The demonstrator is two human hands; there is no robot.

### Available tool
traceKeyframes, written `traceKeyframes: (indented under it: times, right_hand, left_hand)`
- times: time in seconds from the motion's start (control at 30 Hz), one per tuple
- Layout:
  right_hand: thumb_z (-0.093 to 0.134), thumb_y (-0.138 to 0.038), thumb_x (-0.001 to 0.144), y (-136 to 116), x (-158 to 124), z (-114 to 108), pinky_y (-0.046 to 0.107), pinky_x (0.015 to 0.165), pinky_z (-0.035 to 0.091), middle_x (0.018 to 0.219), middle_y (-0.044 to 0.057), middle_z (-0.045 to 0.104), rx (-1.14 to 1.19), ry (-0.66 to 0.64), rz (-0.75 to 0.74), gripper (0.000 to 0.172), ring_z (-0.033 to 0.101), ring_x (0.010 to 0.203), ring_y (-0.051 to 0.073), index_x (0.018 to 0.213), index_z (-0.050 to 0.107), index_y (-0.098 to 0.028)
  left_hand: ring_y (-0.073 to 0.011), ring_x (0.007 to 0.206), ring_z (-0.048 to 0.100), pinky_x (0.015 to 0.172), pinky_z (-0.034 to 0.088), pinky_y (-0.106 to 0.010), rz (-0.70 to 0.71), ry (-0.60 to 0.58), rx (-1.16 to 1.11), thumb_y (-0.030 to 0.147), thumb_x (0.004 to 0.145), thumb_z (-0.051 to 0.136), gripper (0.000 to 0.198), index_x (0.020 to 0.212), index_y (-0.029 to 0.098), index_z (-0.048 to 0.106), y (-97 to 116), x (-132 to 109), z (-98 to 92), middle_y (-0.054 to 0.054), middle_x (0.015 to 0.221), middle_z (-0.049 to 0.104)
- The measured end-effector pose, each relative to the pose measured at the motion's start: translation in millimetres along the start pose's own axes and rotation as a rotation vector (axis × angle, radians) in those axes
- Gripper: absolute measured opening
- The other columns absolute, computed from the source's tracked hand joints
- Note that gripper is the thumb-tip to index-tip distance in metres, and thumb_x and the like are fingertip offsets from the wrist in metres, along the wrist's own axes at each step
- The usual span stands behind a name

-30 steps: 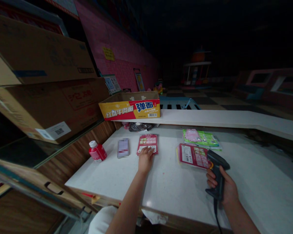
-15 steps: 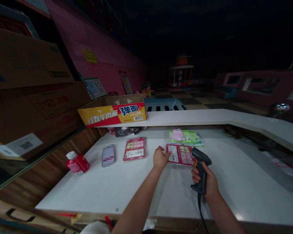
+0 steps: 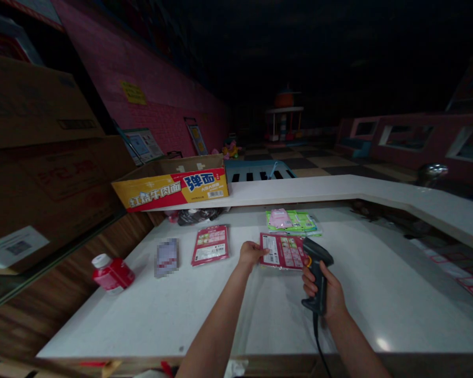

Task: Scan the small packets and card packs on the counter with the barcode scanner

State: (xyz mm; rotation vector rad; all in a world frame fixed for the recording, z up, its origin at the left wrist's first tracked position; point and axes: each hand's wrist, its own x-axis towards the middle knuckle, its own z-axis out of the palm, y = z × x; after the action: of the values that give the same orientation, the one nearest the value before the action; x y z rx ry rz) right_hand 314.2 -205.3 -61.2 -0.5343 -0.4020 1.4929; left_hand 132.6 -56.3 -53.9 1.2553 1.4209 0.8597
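Observation:
My left hand [image 3: 250, 255] pinches the left edge of a flat red-and-white packet [image 3: 282, 252], with the thumb on its printed face. In my right hand [image 3: 331, 292] is a black barcode scanner [image 3: 318, 273], gripped by its handle, its head over the packet's right end. A cord runs down from the scanner. Just beyond the packet lie green packets [image 3: 297, 221] with a pink packet [image 3: 279, 218] on top. Left of my left hand, a stack of similar red packets [image 3: 211, 244] rests on the white counter [image 3: 150, 320].
A pink-red bottle with a white cap [image 3: 113, 273] and a blurred-out item [image 3: 167, 257] are on the counter's left. An open yellow-and-red carton [image 3: 173, 188] sits on the raised ledge [image 3: 299, 190]. Large cardboard boxes [image 3: 51, 173] are stacked at the far left.
The whole view has shifted slightly, so things appear farther left. My left hand's fingers have drawn closer to the packet's edge. The scanner stays over the packet's right end.

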Motion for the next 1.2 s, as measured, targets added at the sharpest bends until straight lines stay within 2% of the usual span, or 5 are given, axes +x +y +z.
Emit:
traceKeyframes:
  times: [0.3,0.57,0.73,0.93,1.2]
  right_hand:
    - [0.065,-0.048,0.082,2,-1,-15,0.014,0.032,0.033,0.057,-0.007,0.039,0.118,-0.245,0.006,0.031,0.022,0.036,0.004,0.087,0.058,-0.019]
    - [0.063,-0.050,0.084,6,-6,-14,0.014,0.031,0.030,0.057,-0.008,0.036,0.073,-0.334,0.046,0.032,0.019,0.036,0.004,0.092,0.061,-0.019]
    - [0.064,-0.050,0.082,8,-5,-16,0.013,0.031,0.029,0.057,-0.007,0.040,0.029,-0.308,0.085,0.035,0.021,0.036,0.003,0.096,0.063,-0.018]
    - [0.069,-0.052,0.078,9,-3,-13,0.014,0.031,0.029,0.056,-0.006,0.046,-0.087,-0.219,0.140,0.037,0.027,0.034,0.003,0.091,0.063,-0.018]
    - [0.075,-0.057,0.070,25,-6,17,0.018,0.030,0.035,0.053,-0.006,0.055,-0.541,0.011,0.134,0.046,0.044,0.033,0.008,0.090,0.059,-0.019]
  left_hand:
    - [-0.0126,0.054,0.062,0.055,0.049,-0.022,-0.082,-0.373,-0.311,0.025,0.046,0.089,0.037,0.069,0.013,0.063,13,-16,-29.1,-0.002,0.061,0.067]
    - [-0.0138,0.071,0.068,0.067,0.056,-0.025,0.058,-0.163,-0.817,0.019,0.062,0.083,0.031,0.086,0.017,0.064,-7,-21,-36.9,-0.003,0.085,0.073]
    - [-0.0171,0.082,0.071,0.082,0.058,-0.033,0.085,-0.089,-0.905,0.014,0.059,0.084,0.037,0.090,0.016,0.065,-25,-28,-29.9,-0.004,0.088,0.074]
    - [-0.0221,0.094,0.070,0.093,0.055,-0.042,0.268,0.073,-0.984,0.023,0.056,0.087,0.049,0.100,0.016,0.067,-42,-27,-18.4,-0.007,0.098,0.075]
    - [-0.0266,0.098,0.069,0.092,0.054,-0.044,0.295,0.171,-0.978,0.030,0.055,0.087,0.049,0.097,0.013,0.068,-51,-21,-12.6,-0.012,0.101,0.074]
